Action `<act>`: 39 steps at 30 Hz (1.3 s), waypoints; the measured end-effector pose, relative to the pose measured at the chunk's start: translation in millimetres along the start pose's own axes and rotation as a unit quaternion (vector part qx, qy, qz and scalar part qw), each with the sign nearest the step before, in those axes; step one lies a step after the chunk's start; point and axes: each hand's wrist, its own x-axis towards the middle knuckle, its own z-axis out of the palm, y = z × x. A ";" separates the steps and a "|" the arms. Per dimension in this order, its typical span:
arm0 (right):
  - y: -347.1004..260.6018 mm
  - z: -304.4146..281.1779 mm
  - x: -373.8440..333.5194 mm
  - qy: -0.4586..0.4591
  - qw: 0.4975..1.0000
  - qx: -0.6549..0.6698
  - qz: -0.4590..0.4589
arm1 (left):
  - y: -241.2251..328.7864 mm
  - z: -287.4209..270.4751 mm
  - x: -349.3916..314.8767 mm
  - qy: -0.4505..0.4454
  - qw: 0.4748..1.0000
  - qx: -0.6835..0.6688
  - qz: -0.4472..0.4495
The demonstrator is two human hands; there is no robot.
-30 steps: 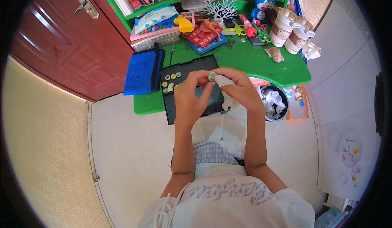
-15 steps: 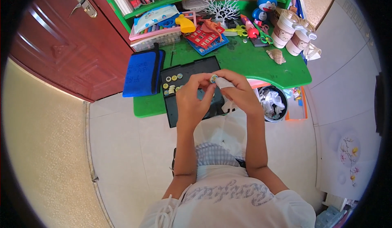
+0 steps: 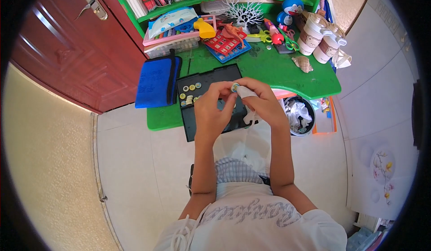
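Between my two hands, above a black folding case, is a small round game piece with a coloured face. The fingertips of my left hand pinch it from the left. My right hand is closed on a crumpled white wipe, pressed against the piece's right side; a loose end hangs below the fingers. Beneath my hands the black case lies unfolded on the green desk, jutting over its front edge. Several round pieces lie in its left part, some tipped on edge. My hands hide much of the case's middle.
A blue zip pouch lies left of the case. Behind are a pink-edged tray, red and blue cards, and a white coral-shaped ornament. At right are a seashell and two lidded cups. A bin stands below the desk.
My view has shifted very slightly. Both hands keep their hold on the round piece and the wipe, with almost no visible movement.
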 end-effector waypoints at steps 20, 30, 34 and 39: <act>6.4 -4.3 -1.6 0.006 1.000 0.018 0.021 | -2.7 3.3 -0.8 -0.006 1.000 -0.013 0.002; 10.2 -6.4 -0.8 0.001 0.999 0.032 0.035 | -4.6 5.1 -1.7 -0.010 1.000 -0.015 -0.004; 6.0 -4.9 -1.6 -0.003 0.999 0.039 0.029 | -9.5 6.0 -1.0 0.008 0.999 -0.010 0.031; 9.7 -8.6 -1.1 -0.005 0.999 0.040 0.018 | -2.5 6.1 -0.1 -0.014 1.000 -0.015 -0.006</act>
